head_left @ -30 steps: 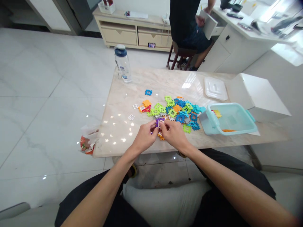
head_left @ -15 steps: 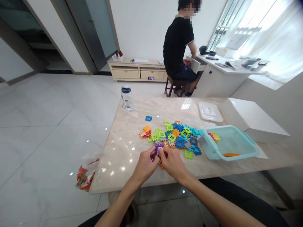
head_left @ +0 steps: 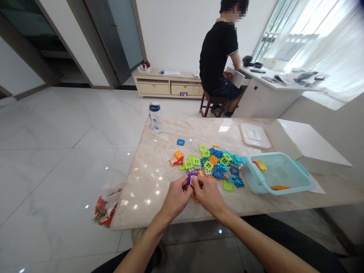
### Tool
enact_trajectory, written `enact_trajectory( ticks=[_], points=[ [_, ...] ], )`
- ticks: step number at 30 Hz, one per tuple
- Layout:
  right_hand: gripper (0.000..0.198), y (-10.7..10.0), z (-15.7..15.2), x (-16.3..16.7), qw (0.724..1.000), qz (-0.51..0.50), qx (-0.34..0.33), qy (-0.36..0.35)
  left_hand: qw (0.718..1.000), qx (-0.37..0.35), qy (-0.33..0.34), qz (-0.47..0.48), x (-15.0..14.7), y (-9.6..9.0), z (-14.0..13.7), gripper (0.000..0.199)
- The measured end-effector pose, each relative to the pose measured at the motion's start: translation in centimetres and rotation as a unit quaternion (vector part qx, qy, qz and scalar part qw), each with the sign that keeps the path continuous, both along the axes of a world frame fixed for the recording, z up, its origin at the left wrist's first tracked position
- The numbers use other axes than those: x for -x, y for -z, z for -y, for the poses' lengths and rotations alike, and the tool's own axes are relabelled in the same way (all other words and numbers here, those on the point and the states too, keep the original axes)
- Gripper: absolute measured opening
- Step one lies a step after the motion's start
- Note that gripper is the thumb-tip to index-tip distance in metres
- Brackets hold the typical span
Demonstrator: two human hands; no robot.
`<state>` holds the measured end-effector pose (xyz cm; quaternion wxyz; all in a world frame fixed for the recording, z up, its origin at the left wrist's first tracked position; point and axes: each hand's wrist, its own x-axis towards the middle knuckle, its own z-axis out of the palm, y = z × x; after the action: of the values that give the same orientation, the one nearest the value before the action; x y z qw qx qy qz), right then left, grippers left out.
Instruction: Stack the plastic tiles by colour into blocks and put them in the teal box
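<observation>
Both hands, the left hand (head_left: pixel 176 198) and the right hand (head_left: pixel 207 195), pinch one small purple tile (head_left: pixel 192 177) with a white piece, held just above the near edge of the bench (head_left: pixel 148 189). It looks like the pieces are being pushed together (the next push likely needs lined-up edges). The pile of tiles (head_left: pixel 212 165) lies just behind, with the blue tub (head_left: pixel 277 174) and water bottle (head_left: pixel 156 117) farther off, nothing blocking.
</observation>
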<state>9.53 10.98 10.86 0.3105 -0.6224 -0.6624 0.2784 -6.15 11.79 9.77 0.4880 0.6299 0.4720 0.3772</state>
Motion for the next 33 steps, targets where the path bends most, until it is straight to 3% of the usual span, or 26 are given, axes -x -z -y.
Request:
enact_trajectory(
  ticks=[5,9,11,16,25,33],
  points=[
    [0.049,-0.3,-0.9,-0.5,0.994,-0.057,0.069,-0.054,1.000,0.004,0.004,-0.017,0.5,0.0,0.1,0.013],
    [0.046,-0.4,-1.8,-1.5,0.959,-0.147,0.202,-0.136,0.999,0.022,0.016,-0.040,0.9,0.0,0.2,0.013],
    [0.043,-0.4,-2.1,-2.0,0.945,-0.164,0.234,-0.157,0.998,0.020,0.021,-0.051,0.9,-0.1,0.3,0.013],
    [0.027,-0.4,-2.3,-2.5,0.957,-0.139,0.208,-0.150,1.000,0.026,0.005,-0.011,0.4,-0.3,0.4,0.021],
    [0.036,-0.1,-2.2,-2.0,0.980,-0.084,0.143,-0.111,0.999,0.005,-0.019,-0.040,0.6,0.9,0.3,0.034],
    [0.036,-0.4,-2.0,-1.8,0.984,-0.070,0.129,-0.096,0.999,-0.005,-0.028,-0.046,0.5,1.1,0.4,0.038]
  ],
)
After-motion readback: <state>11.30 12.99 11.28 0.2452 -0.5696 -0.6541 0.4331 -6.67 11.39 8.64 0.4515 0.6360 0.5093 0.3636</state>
